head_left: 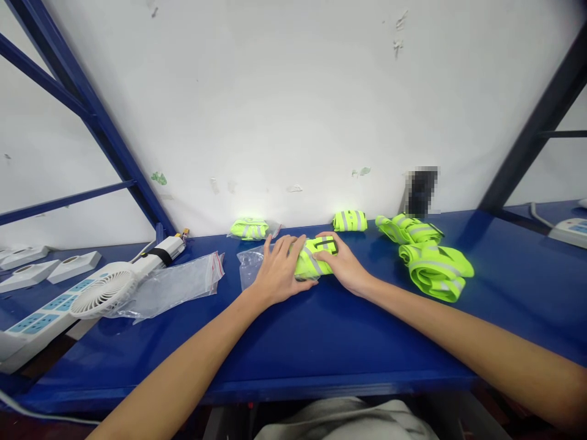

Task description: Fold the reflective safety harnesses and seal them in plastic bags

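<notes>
A folded neon-yellow reflective strap (316, 253), with grey stripes and a black buckle, lies between my hands on the blue table. My right hand (346, 266) grips its right end, thumb across the front and fingers behind. From the left, my left hand (282, 272) is closed around the strap's other end and a clear plastic bag (250, 264). The bag spreads out flat to the left of that hand. How far the strap sits inside the bag is hidden by my fingers.
Behind my hands sit a bagged yellow bundle (249, 228) and a rolled strap (350, 220). Loose straps (435, 269) lie at the right, near a pixelated dark object (422, 190). Clear bags (183, 284), a fan (104, 290) and a power strip (46, 311) occupy the left.
</notes>
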Demonstrator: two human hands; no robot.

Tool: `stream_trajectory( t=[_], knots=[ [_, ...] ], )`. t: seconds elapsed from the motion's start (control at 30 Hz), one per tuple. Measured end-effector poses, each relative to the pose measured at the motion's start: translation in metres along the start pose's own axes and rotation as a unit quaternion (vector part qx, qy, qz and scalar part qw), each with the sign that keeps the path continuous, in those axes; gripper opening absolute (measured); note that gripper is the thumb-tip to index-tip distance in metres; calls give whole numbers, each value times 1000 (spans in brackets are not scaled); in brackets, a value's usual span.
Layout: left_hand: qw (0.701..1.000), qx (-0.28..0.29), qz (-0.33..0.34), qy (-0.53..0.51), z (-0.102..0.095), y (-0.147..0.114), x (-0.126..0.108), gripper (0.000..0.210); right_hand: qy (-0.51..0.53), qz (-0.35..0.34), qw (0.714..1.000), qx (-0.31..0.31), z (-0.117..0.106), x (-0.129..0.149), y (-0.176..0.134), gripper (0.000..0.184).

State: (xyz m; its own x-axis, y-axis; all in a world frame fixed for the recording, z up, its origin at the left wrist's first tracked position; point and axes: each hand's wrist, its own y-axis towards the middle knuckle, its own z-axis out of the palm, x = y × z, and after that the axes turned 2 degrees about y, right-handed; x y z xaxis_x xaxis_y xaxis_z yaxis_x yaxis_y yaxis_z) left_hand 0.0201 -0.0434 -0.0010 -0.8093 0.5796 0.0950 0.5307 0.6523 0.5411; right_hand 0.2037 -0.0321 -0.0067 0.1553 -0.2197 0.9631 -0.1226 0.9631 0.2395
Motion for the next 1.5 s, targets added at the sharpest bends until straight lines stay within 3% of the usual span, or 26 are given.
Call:
stream_trajectory(
  t=[0.3,0.57,0.8,0.97,1.1,1.2,1.37,1.43,1.5],
  knots=[
    [997,46,9,-69,-2,5,-7,87,8,3,999,33,6,4,-6,39],
    [995,22,25,-91,-2,8,-8,80,-25,39,995,85,-4,13,-2,42],
    [996,-4,70,-48,-2,3,3,75,24,84,990,112,-11,13,0,76],
    [996,19,66,-63,-3,-5,0,83,-126,-61,982,130,2,1,1,47],
    [996,15,70,-59,-5,-8,1,85,-183,-108,972,96,17,-6,-4,47],
    [994,34,91,-51,-5,-8,8,87,-172,-83,978,84,18,-5,-6,50],
    [996,18,59,-60,-7,-5,17,93,-56,-4,978,200,3,6,3,47],
    [997,12,27,-76,-10,-4,18,103,-27,29,976,213,-5,9,6,49],
    [995,28,12,-94,-11,-2,19,109,43,84,962,257,-12,11,9,47]
  ],
)
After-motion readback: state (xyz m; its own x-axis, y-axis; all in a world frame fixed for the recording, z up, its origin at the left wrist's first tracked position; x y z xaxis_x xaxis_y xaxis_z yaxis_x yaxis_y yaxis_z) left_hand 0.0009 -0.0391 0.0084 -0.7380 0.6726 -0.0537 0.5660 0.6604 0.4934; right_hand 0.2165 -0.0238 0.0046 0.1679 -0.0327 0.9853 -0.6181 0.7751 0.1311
